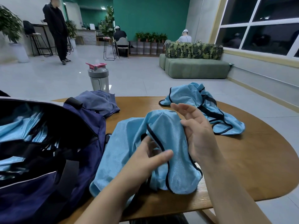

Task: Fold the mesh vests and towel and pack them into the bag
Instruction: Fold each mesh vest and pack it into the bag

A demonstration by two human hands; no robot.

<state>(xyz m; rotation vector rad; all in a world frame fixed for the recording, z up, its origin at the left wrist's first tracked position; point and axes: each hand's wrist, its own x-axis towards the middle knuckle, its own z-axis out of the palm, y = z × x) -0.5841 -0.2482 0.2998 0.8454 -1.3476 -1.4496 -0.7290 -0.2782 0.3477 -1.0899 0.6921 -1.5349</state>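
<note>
Mesh vest (129,143), light blue with dark trim, lies bunched at the near middle of the wooden table (250,159), and both of our hands are on it. Our left hand (145,159) rests on the fabric with its thumb stretched across the top, its fingers tucked into the folds near the dark edging. Our right hand (194,131) pinches the cloth between thumb and palm side, while its fingers stand up straight and spread. A 2nd mesh vest (202,107) sits crumpled at the far right of the table, apart from the one we hold. The towel (100,102), grey-blue, is heaped at the far edge, touching the bag (48,175). That navy bag stands open at left, with blue mesh pieces inside. A shaker bottle (98,78) with a pink lid stands just behind the towel.
</note>
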